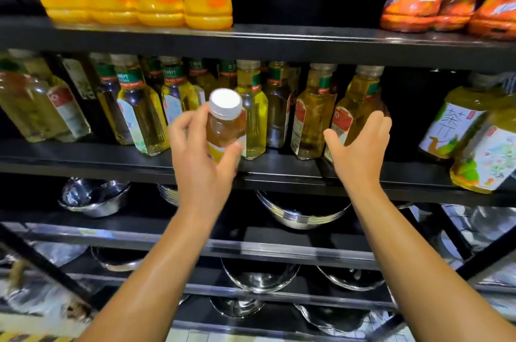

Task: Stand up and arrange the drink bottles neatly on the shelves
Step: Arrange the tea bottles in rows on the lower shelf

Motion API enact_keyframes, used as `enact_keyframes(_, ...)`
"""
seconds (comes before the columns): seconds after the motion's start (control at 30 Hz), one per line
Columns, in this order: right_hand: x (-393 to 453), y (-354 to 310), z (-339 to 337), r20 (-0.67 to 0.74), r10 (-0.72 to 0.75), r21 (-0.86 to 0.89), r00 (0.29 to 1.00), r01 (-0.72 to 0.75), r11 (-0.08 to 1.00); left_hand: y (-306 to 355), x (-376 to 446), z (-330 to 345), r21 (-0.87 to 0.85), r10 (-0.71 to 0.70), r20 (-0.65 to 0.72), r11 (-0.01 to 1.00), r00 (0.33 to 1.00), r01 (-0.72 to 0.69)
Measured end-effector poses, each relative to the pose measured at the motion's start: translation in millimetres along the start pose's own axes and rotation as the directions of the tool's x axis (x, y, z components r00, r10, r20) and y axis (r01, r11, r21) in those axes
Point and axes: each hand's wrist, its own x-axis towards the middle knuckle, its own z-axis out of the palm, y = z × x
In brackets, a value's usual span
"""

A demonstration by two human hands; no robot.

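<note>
The left hand (199, 146) held a small clear plastic bottle of amber drink (224, 123) with a ribbed white cap, its grip wrapped around the body, just in front of the black metal middle shelf (279, 171). The right hand (360, 146), grip wide and empty, touched a squarish yellow tea bottle (354, 109) standing there.

- A wide dark gap (413, 118) is lying open on the middle shelf (279, 171) toward its right end.
- Tea bottles (251, 107) are crowding that shelf's left and centre.
- The shelf's front edge is staying bare.
</note>
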Motion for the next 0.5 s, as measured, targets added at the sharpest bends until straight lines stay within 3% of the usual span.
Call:
enact_keyframes(0.27, -2.7, 11.3, -15.5, 0.038, -0.040, 0.056, 0.998, 0.038, 0.998, 53.1, -31.9, 31.9, -0.236, 0.005, 0.254, 0.970, 0.967, 0.057)
enact_keyframes(0.5, 2.3, 59.1, -58.2, 0.057, 0.095, 0.012, 0.994, -0.096, 0.995, 80.0, -33.8, 86.8, -0.330, 0.065, 0.313, 0.943, 0.948, 0.044)
